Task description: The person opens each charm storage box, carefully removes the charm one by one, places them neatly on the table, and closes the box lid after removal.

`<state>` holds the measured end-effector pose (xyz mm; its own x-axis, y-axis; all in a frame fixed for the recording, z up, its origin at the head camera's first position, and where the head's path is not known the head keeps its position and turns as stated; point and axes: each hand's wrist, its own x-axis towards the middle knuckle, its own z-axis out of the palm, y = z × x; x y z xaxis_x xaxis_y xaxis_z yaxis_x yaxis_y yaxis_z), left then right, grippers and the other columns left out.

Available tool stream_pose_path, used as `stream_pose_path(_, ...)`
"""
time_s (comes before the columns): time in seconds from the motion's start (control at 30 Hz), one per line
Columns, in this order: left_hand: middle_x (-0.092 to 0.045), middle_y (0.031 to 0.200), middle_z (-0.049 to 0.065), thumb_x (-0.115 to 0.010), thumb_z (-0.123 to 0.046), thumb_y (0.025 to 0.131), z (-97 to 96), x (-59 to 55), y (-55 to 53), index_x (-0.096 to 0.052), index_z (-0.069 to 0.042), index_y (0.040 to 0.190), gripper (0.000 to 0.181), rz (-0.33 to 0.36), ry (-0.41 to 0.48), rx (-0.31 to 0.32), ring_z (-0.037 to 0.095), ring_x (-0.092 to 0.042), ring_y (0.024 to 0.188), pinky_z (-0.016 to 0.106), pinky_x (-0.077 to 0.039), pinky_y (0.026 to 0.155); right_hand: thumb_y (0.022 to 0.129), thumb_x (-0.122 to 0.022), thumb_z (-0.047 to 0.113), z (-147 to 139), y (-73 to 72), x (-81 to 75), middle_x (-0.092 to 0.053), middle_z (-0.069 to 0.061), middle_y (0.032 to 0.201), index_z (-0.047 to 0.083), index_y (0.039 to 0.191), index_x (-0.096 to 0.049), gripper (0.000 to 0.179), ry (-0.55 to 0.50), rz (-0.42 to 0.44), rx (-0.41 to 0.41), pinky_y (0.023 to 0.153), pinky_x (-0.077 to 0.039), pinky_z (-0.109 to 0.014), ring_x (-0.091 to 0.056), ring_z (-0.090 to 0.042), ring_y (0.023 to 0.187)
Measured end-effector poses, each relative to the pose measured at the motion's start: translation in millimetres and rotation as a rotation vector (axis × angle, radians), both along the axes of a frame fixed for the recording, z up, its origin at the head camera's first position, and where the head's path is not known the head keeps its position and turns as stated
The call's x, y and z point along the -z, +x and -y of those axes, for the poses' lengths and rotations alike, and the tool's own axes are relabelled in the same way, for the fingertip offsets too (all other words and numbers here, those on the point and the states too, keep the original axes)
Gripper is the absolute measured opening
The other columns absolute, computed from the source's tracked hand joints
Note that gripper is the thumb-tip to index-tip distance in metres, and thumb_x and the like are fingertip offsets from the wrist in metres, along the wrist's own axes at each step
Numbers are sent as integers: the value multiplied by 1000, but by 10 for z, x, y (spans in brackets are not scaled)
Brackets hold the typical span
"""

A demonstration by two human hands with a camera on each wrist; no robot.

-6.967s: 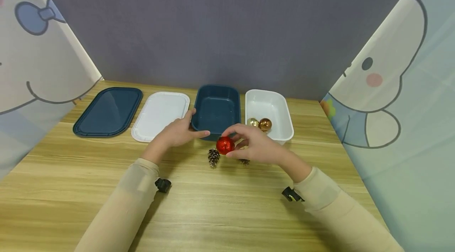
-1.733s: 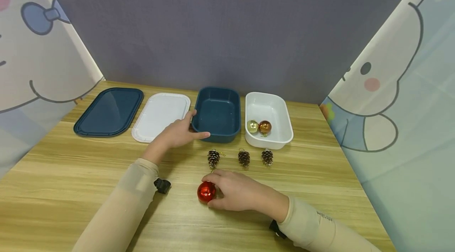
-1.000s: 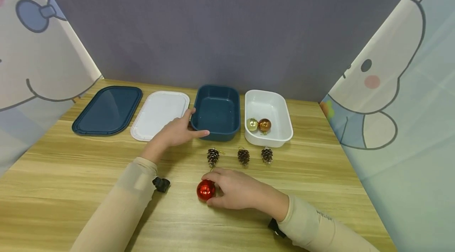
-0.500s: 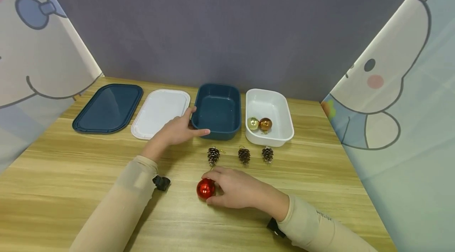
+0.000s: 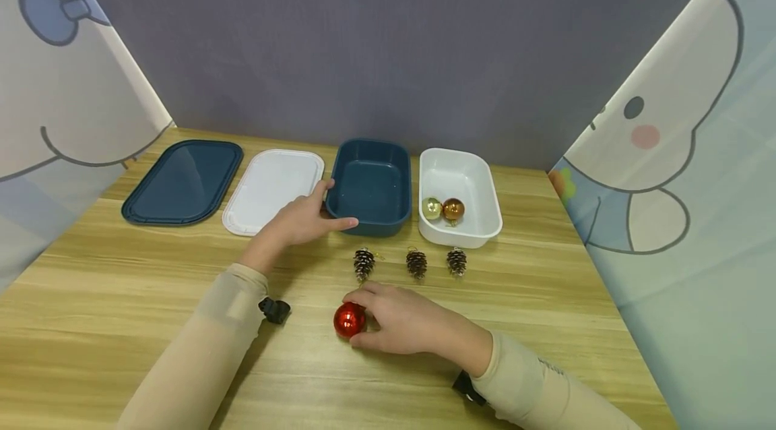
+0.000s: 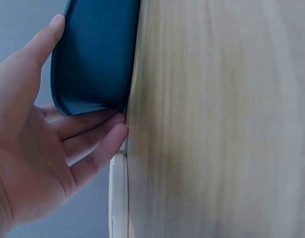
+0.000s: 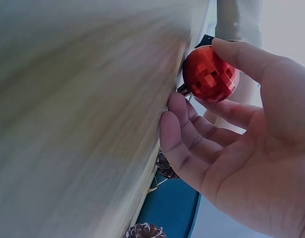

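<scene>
With thumb and fingers my right hand [image 5: 403, 321] holds a shiny red Christmas bauble [image 5: 349, 320] low at the table surface. The right wrist view shows the thumb against the faceted red ball [image 7: 210, 74] and its cap towards the wood. My left hand [image 5: 300, 218] rests at the near left corner of a dark blue container [image 5: 380, 228], thumb and forefinger spread along its walls. In the left wrist view its other fingers [image 6: 88, 161] reach down towards the table. Between the hands lies a pinecone [image 5: 364, 264], its tip just above the right hand.
Two more pinecones, a middle one [image 5: 416, 263] and a right one [image 5: 457, 261], lie in the same row. A white container [image 5: 459, 238] holds a gold bauble [image 5: 432, 208] and a copper bauble [image 5: 453, 209]. A white lid [image 5: 275, 184] and dark blue lid [image 5: 184, 180] lie at left.
Since the earliest frame my right hand has carried the red bauble from beside the blue container towards me, down to the table. It has stayed there over the last frames. The left hand holds its place.
</scene>
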<state>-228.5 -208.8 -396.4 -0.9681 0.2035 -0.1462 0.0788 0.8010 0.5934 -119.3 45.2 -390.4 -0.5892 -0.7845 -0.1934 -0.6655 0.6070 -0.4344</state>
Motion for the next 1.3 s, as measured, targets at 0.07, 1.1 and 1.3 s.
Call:
stream_pose_path(0.07,-71,136,20,-67,-84,85,7,1,-3,-13,-15,172,123,-2,1,3,39,-68,126,59,-52,106,95,-80,44,6,2,-2,-66,3,134,22,143,-64,55,7,-5,2,99,-56,-27,-63,-5,111)
stream_pose_path(1.1,-70,139,19,-67,-86,83,10,21,-36,-16,-17,171,123,-1,21,-5,37,-67,129,60,-50,109,96,-78,48,35,-4,-7,-65,1,134,23,146,-62,58,42,-19,11,101,-58,-32,-66,-10,114)
stream_pose_path(1.3,-68,141,20,-67,-87,82,6,14,-34,-15,-17,171,124,-3,22,-5,38,-67,129,61,-51,109,96,-77,48,41,-9,-8,-65,1,133,23,146,-62,58,45,-15,10,100,-58,-32,-67,-10,113)
